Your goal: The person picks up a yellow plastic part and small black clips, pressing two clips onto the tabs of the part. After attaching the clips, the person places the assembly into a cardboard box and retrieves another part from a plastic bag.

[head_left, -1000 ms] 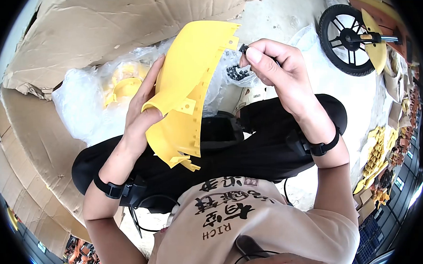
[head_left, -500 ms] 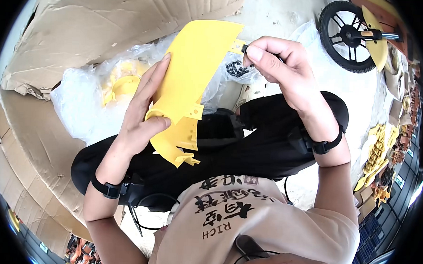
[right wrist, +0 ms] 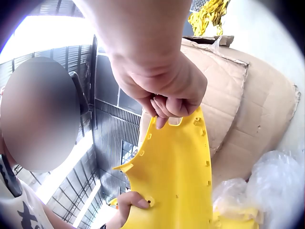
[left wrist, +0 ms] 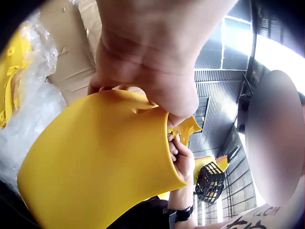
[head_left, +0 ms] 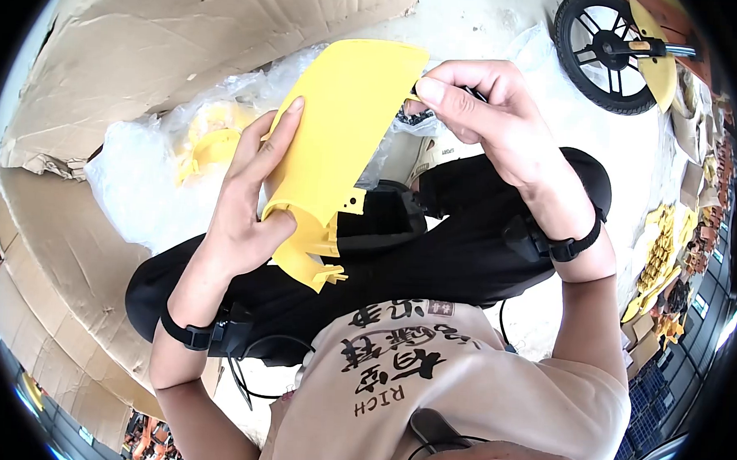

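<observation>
While the right hand (head_left: pixel 497 116) pinches a small black piece (head_left: pixel 415 91) at the curved yellow panel's (head_left: pixel 340 130) edge, the left hand (head_left: pixel 251 196) grips the panel's opposite side, thumb at its rim. Outward lie clear plastic wrapping (head_left: pixel 128 178), cardboard (head_left: pixel 162 56) and a black wheel (head_left: pixel 609 45).

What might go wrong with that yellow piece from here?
The small black piece could slip from the right hand's fingertips, as little of it shows there. The yellow panel might also twist or swing if pushed at that edge, since the left hand grips it well away and it looks held up in the air.
</observation>
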Available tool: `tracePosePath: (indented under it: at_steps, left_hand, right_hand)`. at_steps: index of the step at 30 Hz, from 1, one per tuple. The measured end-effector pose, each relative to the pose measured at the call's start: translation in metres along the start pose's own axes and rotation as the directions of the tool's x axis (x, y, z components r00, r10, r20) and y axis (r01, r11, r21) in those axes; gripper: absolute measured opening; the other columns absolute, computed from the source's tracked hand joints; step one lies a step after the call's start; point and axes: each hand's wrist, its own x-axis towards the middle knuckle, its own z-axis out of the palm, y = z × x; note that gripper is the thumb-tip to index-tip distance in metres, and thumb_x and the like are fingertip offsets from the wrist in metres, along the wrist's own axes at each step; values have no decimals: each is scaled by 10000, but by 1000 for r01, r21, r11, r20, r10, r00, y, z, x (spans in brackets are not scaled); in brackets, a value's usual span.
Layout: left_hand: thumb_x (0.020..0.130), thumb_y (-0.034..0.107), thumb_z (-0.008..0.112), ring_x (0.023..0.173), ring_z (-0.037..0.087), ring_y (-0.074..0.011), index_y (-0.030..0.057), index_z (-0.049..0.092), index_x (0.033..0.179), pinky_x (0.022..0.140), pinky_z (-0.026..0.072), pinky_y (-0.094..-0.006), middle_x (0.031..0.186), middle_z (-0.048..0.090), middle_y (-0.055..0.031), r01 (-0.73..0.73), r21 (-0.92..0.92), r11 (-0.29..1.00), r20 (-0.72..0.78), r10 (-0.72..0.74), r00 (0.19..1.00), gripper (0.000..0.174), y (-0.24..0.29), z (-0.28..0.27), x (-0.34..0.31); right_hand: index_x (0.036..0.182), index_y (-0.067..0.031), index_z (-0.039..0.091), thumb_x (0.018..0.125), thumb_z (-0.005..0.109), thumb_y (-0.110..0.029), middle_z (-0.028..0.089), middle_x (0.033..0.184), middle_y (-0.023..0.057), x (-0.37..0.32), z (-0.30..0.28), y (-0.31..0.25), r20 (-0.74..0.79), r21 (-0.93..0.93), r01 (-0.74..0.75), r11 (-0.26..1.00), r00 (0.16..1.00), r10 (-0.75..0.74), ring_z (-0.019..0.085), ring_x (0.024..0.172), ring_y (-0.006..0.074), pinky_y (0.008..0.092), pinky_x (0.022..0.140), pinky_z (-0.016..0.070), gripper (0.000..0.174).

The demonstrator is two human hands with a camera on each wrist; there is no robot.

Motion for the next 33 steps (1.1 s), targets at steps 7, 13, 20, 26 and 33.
tracePosePath:
  at_steps: [7, 13, 20, 26, 33]
  left_hand:
    - [580, 212, 514, 1461, 275, -283, 39, 222, 1558, 1181, 215, -398, 1590, 261, -175, 167, -701, 694, 93, -144, 985, 1035, 3, 20, 6]
    - [584, 197, 515, 1423, 316, -271, 43, 252, 1550, 1158, 241, -365, 1535, 330, -165, 141, -630, 763, 117, -87, 989, 1012, 0, 12, 0]
    - [704, -11, 477, 1257, 442, -198, 96, 547, 1402, 1058, 359, -306, 1330, 429, -89, 139, -507, 851, 77, -116, 990, 710, 0, 17, -1]
    - [775, 38, 558, 1340, 407, -227, 149, 560, 1395, 1110, 341, -359, 1446, 395, -98, 29, -383, 923, 37, -17, 999, 630, -22, 22, -6]
    - [770, 145, 638, 1434, 308, -259, 105, 515, 1422, 1171, 240, -389, 1553, 320, -111, 100, -445, 890, 103, -60, 993, 664, -11, 14, -4]
  right_hand:
    - [1058, 44, 675, 1022, 544, -281, 401, 616, -67, 9, 5, 5, 4, 110, 110, 988, 994, -111, 293, 539, 30, 204, 516, 237, 353]
    - [1010, 27, 700, 1002, 587, -314, 438, 624, -72, 9, 5, 6, 85, 250, 59, 966, 993, -82, 346, 552, 25, 207, 518, 267, 359]
    - [929, -21, 666, 990, 613, -317, 407, 632, -75, 16, 29, 31, 99, 323, -187, 928, 982, 164, 326, 554, 33, 204, 509, 252, 307]
    - [917, -2, 695, 994, 589, -386, 428, 606, -61, 18, 32, 37, 42, 150, -104, 983, 994, 99, 333, 542, 36, 216, 511, 264, 406]
    - [838, -11, 686, 991, 589, -346, 393, 564, -74, 20, 34, 26, -24, 86, -192, 978, 981, 195, 300, 517, 25, 213, 494, 235, 381]
